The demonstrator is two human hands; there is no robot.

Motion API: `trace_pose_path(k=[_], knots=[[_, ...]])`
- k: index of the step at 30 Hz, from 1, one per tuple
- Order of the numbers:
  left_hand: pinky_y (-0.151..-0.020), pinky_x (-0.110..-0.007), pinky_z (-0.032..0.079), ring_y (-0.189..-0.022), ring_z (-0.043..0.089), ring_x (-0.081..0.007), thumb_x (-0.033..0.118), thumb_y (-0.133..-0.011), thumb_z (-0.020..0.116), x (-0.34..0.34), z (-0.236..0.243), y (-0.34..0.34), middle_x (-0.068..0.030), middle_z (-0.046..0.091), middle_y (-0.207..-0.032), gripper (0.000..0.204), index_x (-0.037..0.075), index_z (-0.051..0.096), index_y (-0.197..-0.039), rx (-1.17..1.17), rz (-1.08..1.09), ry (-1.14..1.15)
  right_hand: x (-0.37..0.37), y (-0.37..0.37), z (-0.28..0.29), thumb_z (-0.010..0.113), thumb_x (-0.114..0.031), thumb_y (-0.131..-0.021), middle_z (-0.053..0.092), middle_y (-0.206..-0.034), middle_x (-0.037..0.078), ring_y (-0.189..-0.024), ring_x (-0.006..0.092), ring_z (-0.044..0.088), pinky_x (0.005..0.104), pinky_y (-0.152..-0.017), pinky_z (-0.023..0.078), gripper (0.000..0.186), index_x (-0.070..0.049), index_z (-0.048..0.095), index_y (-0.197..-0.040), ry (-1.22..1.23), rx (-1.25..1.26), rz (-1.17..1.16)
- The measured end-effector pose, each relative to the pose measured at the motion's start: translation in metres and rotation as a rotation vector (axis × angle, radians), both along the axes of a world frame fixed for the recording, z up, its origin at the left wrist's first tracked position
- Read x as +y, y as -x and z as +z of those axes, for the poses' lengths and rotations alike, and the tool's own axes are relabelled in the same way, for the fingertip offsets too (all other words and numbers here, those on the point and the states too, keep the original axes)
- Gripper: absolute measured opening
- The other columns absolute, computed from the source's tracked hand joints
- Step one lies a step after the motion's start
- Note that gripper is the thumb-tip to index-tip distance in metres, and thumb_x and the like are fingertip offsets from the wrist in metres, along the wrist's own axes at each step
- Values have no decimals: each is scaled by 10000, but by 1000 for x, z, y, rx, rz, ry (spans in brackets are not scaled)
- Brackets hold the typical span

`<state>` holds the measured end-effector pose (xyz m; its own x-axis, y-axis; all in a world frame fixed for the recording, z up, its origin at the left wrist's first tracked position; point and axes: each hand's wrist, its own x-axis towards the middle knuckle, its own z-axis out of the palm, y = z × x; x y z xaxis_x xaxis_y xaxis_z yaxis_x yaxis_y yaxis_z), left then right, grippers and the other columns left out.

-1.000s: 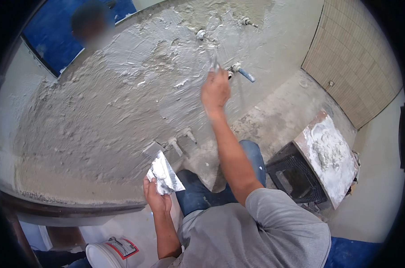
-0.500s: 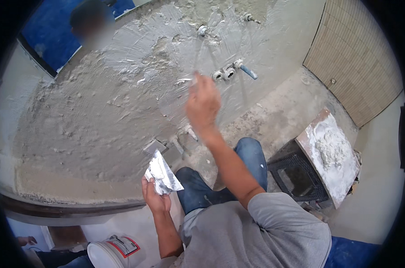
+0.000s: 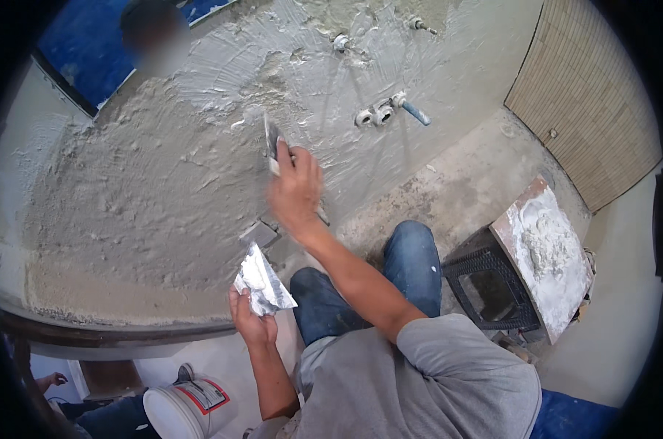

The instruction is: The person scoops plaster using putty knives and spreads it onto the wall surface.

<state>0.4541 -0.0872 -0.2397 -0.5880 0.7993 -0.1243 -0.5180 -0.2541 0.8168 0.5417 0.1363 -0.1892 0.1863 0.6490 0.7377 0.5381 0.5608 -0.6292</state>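
Observation:
My left hand (image 3: 252, 322) is closed around a wide metal putty knife (image 3: 279, 295). A mound of white putty (image 3: 254, 275) lies on its triangular blade. My right hand (image 3: 297, 192) grips a second putty knife (image 3: 271, 137), its blade edge at the rough grey wall (image 3: 141, 197). The handle is mostly hidden by the fingers. Fresh smeared filler (image 3: 302, 88) covers the wall around and above this blade. Just above the left knife, a small square box (image 3: 259, 234) sticks out from the wall.
White pipe fittings (image 3: 383, 114) and a blue pipe stub (image 3: 417, 113) protrude from the wall. At right, a board (image 3: 558, 311) bearing piled white putty rests on a dark crate (image 3: 485, 293). A white bucket (image 3: 172, 413) stands lower left, near another person's leg (image 3: 115, 418).
My right hand has swung left and slightly down along the wall, and its putty knife now shows clearly. My left hand has barely moved. Another person's leg and foot show more at lower left.

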Motion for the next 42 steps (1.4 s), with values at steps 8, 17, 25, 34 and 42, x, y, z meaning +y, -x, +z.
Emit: trace_pose_path(k=[8, 17, 25, 34, 42], knots=[[-1012, -426, 522, -1210, 625, -290, 92, -990, 454, -2, -3, 2, -163, 604, -1338, 419, -12, 477, -1394, 6, -16, -10, 77, -50, 58, 627, 9, -806, 580, -1133, 62, -1033, 282, 507, 415, -886, 387, 606, -221, 669, -1366, -398, -79, -268], [-993, -427, 532, -1188, 632, -274, 91, -1002, 452, 5, -1, -7, -151, 609, -1313, 378, 4, 485, -1368, -3, -38, 0, 44, -10, 32, 654, -51, -831, 548, -1172, 135, -1023, 308, 507, 442, -878, 391, 657, -161, 558, -1472, -392, -225, 7], [-969, -422, 539, -1172, 639, -275, 99, -1002, 465, 4, -6, -4, -149, 613, -1305, 356, 5, 491, -1344, -7, -56, 20, 74, -87, 36, 585, -108, -960, 576, -1156, 134, -1105, 342, 536, 479, -933, 413, 430, -54, 599, -1386, 92, 208, -164], [-941, -403, 546, -1148, 651, -260, 84, -996, 466, 3, -9, -5, -147, 624, -1277, 348, 8, 486, -1335, 9, -47, -4, 46, 3, 71, 686, -146, -914, 534, -1150, 199, -1053, 338, 534, 467, -897, 425, 590, -11, 506, -1460, -72, 93, -119], [-952, -388, 534, -1138, 650, -245, 79, -1001, 463, 0, -11, -4, -140, 628, -1267, 337, 11, 491, -1329, 12, -36, 38, 48, -43, 78, 625, -63, -882, 550, -1156, 117, -1023, 298, 536, 446, -858, 437, 542, -50, 564, -1420, -271, -30, -179]])
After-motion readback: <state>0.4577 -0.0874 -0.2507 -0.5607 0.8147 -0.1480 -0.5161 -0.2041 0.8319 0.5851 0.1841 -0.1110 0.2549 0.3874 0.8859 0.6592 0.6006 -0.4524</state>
